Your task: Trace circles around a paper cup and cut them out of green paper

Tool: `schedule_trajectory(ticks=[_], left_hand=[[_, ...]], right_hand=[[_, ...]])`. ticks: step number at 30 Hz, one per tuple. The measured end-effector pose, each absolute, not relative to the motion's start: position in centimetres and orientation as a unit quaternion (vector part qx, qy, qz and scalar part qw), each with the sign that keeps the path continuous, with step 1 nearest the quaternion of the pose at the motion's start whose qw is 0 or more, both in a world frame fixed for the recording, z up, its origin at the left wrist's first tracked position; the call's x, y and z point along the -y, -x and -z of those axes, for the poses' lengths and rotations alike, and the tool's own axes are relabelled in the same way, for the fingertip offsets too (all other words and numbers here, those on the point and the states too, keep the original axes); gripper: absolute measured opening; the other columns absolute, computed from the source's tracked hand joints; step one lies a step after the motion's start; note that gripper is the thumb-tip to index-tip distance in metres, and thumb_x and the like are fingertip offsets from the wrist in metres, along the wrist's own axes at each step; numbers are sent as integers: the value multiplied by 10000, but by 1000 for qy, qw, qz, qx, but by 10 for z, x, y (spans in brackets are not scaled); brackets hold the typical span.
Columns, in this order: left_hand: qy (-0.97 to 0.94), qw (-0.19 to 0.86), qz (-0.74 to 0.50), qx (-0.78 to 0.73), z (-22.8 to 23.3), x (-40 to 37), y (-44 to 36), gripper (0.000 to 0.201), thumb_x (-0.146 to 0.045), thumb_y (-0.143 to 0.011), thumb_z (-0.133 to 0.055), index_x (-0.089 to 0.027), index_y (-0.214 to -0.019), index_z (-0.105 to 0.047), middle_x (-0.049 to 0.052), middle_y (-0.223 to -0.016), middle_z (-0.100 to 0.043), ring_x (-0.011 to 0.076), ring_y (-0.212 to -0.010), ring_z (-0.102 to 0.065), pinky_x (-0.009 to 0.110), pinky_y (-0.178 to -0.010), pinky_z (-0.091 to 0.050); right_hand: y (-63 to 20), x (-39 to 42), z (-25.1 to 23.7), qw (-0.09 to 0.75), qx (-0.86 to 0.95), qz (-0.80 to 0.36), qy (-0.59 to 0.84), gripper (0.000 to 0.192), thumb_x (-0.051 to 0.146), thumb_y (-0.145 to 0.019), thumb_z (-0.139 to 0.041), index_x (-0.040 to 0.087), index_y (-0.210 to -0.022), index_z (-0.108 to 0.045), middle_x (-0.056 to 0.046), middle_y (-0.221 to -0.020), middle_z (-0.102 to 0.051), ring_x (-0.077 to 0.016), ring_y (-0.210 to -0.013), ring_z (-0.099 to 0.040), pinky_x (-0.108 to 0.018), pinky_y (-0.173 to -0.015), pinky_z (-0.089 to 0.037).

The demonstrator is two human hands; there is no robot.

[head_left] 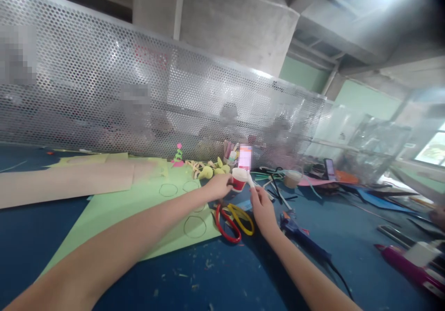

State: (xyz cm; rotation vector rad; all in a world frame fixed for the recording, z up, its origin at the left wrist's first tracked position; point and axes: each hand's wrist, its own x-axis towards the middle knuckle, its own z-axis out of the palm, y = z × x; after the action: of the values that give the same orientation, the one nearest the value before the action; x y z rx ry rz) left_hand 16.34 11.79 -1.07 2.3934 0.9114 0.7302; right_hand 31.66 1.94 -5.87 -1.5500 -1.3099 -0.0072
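Observation:
My left hand (pixel 219 187) is closed round a small red cup (pixel 239 180) with a white rim, held above the table. In my right hand (pixel 262 206) a thin white strip (pixel 251 180) is pinched, its upper end right beside the cup. Whether the strip touches the cup I cannot tell. Below and between my hands lie scissors with a red handle loop and a yellow one (pixel 239 223). A light green sheet (pixel 163 223) with drawn circles spreads under my left forearm.
Behind the cup stands a lit phone (pixel 244 155). Yellow paper pieces (pixel 212 169) lie to its left. A blue glue gun (pixel 302 237) with a cord is right of my right hand, a purple tool (pixel 406 264) farther right. A perforated metal screen (pixel 194 98) borders the table's back.

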Motion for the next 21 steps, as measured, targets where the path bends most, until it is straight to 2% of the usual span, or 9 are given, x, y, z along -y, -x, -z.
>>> schedule_trajectory(ticks=[2,5,9,14,21], left_hand=[[-852,278,-286,-338,10,-126,-148,172,-156,-781,-562,-195,-939,-618,45,-924,-693,213,-904,-642,352,-852,-495],[-821,353,-300,-334,11,-131,-126,182,-161,-828,-500,-182,-988,-585,32,-857,-691,175,-784,-665,311,-738,-531],[-788,431,-310,-312,13,-130,-109,152,-193,-866,-474,-167,-991,-556,34,-824,-678,146,-679,-652,272,-642,-522],[-767,480,-316,-285,17,-130,-108,136,-223,-821,-565,-161,-942,-572,19,-792,-658,134,-668,-625,276,-676,-508],[-771,521,-276,-240,16,-123,-108,279,-363,-744,-697,-156,-924,-645,34,-816,-690,158,-758,-642,306,-767,-512]], right_hand=[[-312,-15,54,523,555,-14,647,401,515,-909,-398,186,-879,-625,-29,-675,-603,-194,-613,-542,-291,-578,-431],[-305,-11,50,512,576,-41,636,397,511,-877,-459,178,-864,-675,-53,-725,-670,-217,-679,-595,-303,-633,-455],[-299,-9,50,493,603,-59,624,364,487,-845,-510,180,-828,-703,-67,-752,-713,-240,-729,-642,-304,-648,-476],[-296,-7,49,475,621,-56,621,362,472,-848,-505,176,-827,-712,-72,-760,-724,-244,-734,-657,-302,-638,-489],[-296,-8,47,452,648,-56,611,364,453,-872,-500,169,-830,-724,-63,-767,-725,-217,-701,-645,-285,-624,-483]])
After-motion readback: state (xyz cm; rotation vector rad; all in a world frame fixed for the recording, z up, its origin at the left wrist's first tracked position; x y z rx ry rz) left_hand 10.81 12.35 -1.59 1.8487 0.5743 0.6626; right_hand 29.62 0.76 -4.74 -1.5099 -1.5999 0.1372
